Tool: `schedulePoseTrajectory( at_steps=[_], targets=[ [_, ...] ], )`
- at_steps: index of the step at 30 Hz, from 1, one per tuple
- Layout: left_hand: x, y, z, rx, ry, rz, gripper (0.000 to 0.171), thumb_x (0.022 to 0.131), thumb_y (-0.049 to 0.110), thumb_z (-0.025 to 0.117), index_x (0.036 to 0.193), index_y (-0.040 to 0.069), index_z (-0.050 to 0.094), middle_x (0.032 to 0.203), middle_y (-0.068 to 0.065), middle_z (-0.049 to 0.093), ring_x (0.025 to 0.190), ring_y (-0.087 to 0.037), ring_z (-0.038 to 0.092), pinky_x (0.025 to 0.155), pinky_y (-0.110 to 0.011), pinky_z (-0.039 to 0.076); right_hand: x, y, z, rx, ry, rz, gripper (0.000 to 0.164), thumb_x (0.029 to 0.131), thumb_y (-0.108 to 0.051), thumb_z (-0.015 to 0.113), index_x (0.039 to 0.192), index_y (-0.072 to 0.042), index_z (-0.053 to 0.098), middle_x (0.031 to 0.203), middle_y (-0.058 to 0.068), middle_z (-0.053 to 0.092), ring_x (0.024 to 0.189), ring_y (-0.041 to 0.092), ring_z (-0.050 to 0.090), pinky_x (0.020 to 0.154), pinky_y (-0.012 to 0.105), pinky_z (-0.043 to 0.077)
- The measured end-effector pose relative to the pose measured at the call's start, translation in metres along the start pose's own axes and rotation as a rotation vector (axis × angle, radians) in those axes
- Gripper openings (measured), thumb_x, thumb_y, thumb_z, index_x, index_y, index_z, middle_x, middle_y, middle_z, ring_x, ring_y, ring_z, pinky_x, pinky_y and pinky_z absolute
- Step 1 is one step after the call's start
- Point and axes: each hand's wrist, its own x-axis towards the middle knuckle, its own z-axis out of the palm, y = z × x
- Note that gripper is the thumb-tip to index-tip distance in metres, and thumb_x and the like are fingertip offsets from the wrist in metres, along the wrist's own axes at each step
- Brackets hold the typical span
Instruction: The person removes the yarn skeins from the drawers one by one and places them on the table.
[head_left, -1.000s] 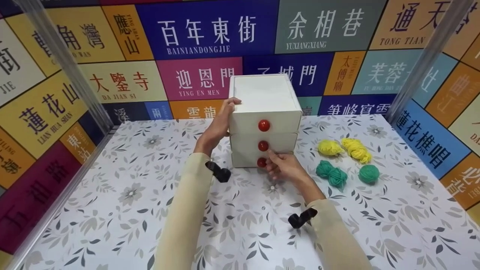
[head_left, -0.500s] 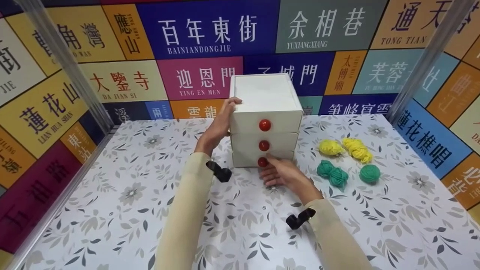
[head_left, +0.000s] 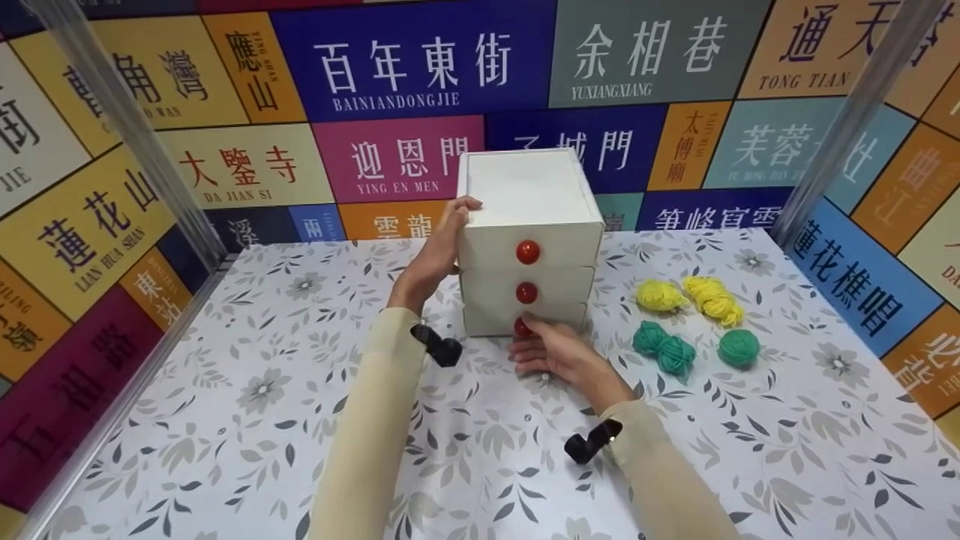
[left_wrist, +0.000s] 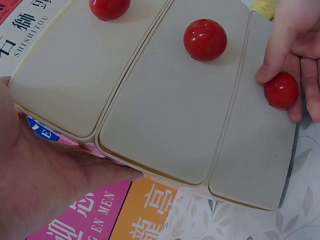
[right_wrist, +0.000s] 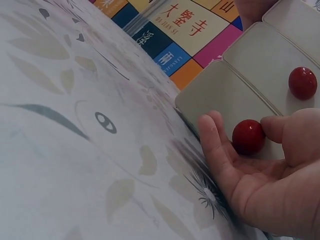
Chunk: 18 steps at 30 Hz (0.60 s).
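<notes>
1. Drawer cabinet (head_left: 491, 251), white and three tiers high, stands upright on the floral tablecloth (head_left: 225, 420) in the head view. The left hand (head_left: 442, 244) grips its left side, fingertips bent over the top edge. The right hand (head_left: 564, 354) holds the bottom red knob (head_left: 522, 325), below the middle red knob (head_left: 526, 292) and top red knob (head_left: 528, 252). To the cabinet's right lie two yellow yarn bundles (head_left: 714, 300), a pair of green yarn balls (head_left: 675, 355) and a single green yarn ball (head_left: 739, 348).
2. Left wrist view: the left thumb lies along the cabinet's side; the right thumb touches the bottom red knob.
3. Right wrist view: that knob sits between the right hand's thumb and curled fingers.
</notes>
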Motion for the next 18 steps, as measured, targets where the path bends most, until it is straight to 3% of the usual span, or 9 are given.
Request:
schedulePoseTrajectory(
  at_steps=[18],
  targets=[
    [0.0008,0.0015,0.0001,0.01,0.014,-0.04,0.038,0.106,0.047,0.024,0.137,0.03,0.037,0.143,-0.014,0.042,0.119,-0.034,0.052,0.096,-0.064,0.044,-0.0019,0.0006,0.0038,0.019,-0.005,-0.018,0.034,0.107,-0.029,0.045,0.115,0.003,0.052,0.082,0.01,0.068,0.075,0.021,0.07,0.072,0.032,0.061]
  ],
)
